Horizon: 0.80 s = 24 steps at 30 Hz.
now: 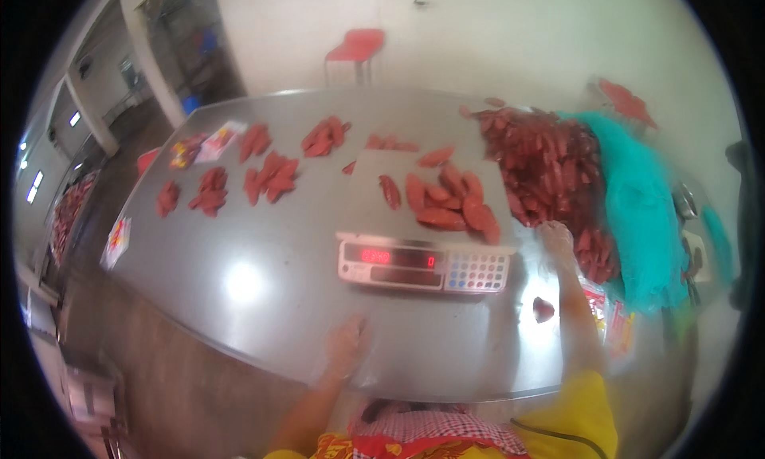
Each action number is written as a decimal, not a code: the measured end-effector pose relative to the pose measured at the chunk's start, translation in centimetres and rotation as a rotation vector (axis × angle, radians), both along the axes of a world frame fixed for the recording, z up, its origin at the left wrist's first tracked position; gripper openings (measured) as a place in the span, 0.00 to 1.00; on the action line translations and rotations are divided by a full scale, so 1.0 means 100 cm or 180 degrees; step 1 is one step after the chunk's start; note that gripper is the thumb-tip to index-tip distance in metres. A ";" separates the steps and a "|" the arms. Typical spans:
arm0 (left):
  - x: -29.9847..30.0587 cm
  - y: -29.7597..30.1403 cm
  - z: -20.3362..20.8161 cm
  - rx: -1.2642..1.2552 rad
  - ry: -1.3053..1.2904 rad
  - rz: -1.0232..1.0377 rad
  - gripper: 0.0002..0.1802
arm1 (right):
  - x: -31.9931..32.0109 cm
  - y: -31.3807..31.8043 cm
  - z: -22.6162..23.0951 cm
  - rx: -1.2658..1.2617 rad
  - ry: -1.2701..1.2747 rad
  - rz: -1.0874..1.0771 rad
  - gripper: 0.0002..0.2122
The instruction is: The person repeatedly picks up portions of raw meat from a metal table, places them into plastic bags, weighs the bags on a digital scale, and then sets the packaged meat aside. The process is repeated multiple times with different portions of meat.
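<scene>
1. Nearest, the left hand [348, 343] is over the near part of the desk [183, 260]. It is blurred; nothing shows in it, but I cannot tell how wide its fingers are.
2. A small dark-red piece [543, 309] lies alone beside the right forearm, too glare-washed to show a clear long axis.
3. The right hand [556, 240] is at the near left edge of the big heap [550, 160]; I cannot tell whether it has closed on anything.
4. Across the middle stands the white scale [421, 277], its display lit and its plate carrying reddish elongated pieces [441, 219]. The nearest of these lies crosswise, left to right; 1 at the right slants from far left to near right. The slim left piece [389, 192] points mostly away from the person, and the farthest [436, 157] slants toward far right. Their ends look alike, so no front can be told.
5. Farther left, 5 small piles [272, 177] already sit apart, their pieces pointing various ways. The group on the plate seems in progress, while most pieces remain in the heap, beside teal mesh [641, 208].
</scene>
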<state>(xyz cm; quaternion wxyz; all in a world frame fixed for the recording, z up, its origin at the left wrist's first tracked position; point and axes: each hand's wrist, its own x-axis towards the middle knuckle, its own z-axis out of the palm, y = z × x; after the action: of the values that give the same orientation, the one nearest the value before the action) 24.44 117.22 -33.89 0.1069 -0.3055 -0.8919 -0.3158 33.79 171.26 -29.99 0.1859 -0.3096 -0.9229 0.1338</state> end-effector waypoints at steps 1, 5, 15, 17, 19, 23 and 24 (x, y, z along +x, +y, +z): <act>-0.001 0.001 0.001 -0.0024 -0.0106 0.0007 0.08 | -0.007 0.002 0.015 0.0646 -0.0562 0.0257 0.11; 0.000 0.003 0.007 0.0032 -0.0048 0.0003 0.08 | -0.027 -0.032 0.073 -0.0066 0.0683 0.0636 0.11; 0.000 -0.001 0.007 -0.0115 -0.0251 -0.0028 0.13 | -0.079 -0.112 0.125 -0.0898 0.1044 0.1204 0.13; 0.000 -0.001 0.006 -0.0150 -0.0238 0.0017 0.13 | -0.096 -0.117 0.124 -0.0447 0.1202 0.1998 0.12; 0.000 0.000 0.005 -0.0199 -0.0310 0.0031 0.13 | -0.126 -0.112 0.127 -0.0301 0.0907 0.1751 0.12; -0.001 0.003 0.009 -0.0411 -0.0457 0.0163 0.14 | -0.217 -0.077 0.138 0.1602 0.0042 0.2260 0.12; -0.001 0.004 0.010 -0.0455 -0.0538 0.0194 0.14 | -0.247 -0.079 0.133 0.1191 -0.0081 0.2099 0.12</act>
<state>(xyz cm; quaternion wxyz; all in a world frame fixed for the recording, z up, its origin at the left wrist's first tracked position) 24.36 117.60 -32.88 0.0187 -0.2573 -0.9269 -0.2726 9.09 163.32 -16.64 0.1747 0.0418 -0.9837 0.0117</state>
